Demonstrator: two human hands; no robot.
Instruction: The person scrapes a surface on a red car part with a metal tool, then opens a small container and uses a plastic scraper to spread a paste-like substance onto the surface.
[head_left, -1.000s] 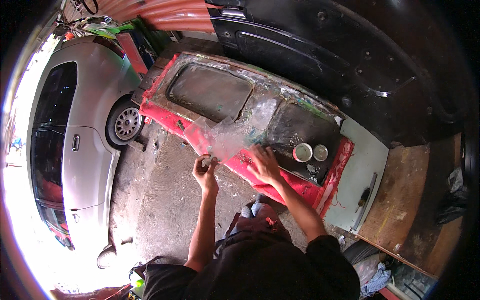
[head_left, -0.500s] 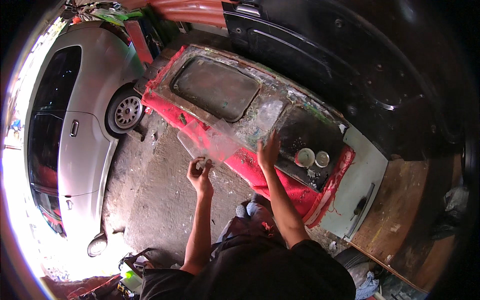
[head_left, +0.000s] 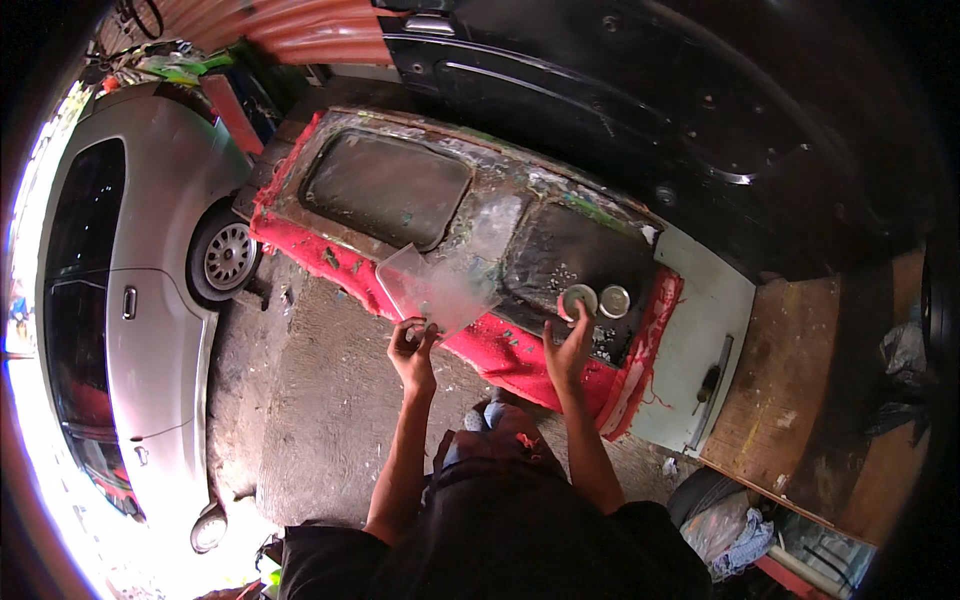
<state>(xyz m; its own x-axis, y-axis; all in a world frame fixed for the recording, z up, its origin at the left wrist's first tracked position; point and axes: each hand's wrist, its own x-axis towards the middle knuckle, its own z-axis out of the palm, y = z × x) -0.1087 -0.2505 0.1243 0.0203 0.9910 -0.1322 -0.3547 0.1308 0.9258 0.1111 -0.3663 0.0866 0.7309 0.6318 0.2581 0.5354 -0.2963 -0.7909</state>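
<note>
My left hand (head_left: 413, 358) is closed on the lower edge of a clear plastic panel (head_left: 445, 296), roughly rectangular with rounded corners and scuffed or cloudy. It is tilted over the near edge of the bench. My right hand (head_left: 569, 355) reaches over the bench with fingers apart; its fingertips overlap the near rim of a small round cup (head_left: 577, 294), and I cannot tell whether they touch it. Right beside that stands a second small round container (head_left: 613, 302) with a light rim. Both sit on a dark, crumb-strewn recessed panel (head_left: 560, 250).
Red cloth (head_left: 520, 362) hangs over the near side of the paint-stained bench. A pale panel with a handle (head_left: 712, 384) extends to the right, beside a wooden board (head_left: 790, 400). A large black panel (head_left: 640, 120) leans behind. A silver car (head_left: 160, 330) stands at left.
My right hand has moved right and nearer, from the middle of the bench to the cup. The left hand still holds the plastic panel. The whole view has shifted slightly.
</note>
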